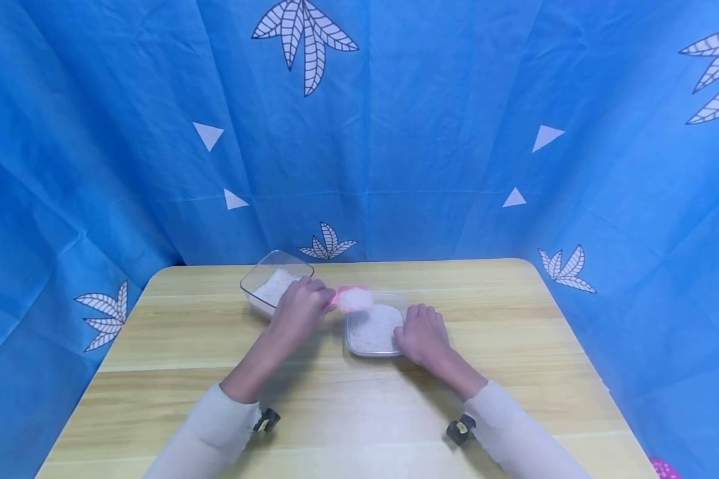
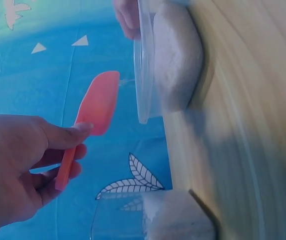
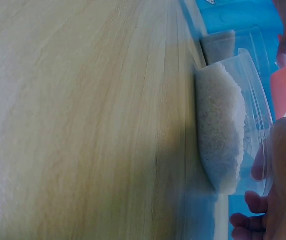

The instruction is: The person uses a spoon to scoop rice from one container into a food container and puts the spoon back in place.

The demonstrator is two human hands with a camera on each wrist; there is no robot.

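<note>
My left hand (image 1: 302, 309) pinches the handle of a pink scoop (image 2: 100, 102) between thumb and fingers. White rice-like grains (image 1: 355, 299) fill the scoop's bowl, which is over the left rear edge of a clear plastic container (image 1: 376, 354). That container holds a bed of the same white grains (image 3: 220, 120). At its right side, my right hand (image 1: 424, 334) grips the rim, with the thumb at the wall and the other fingers curled outside. A second clear container (image 1: 290, 258), also partly filled with grains, stands behind and left of my left hand.
Both containers stand on a light wooden table (image 1: 347, 406). Blue curtains (image 1: 425, 133) with leaf and triangle prints hang behind the table and at both sides. A small pink dotted thing (image 1: 664, 468) shows at the bottom right corner.
</note>
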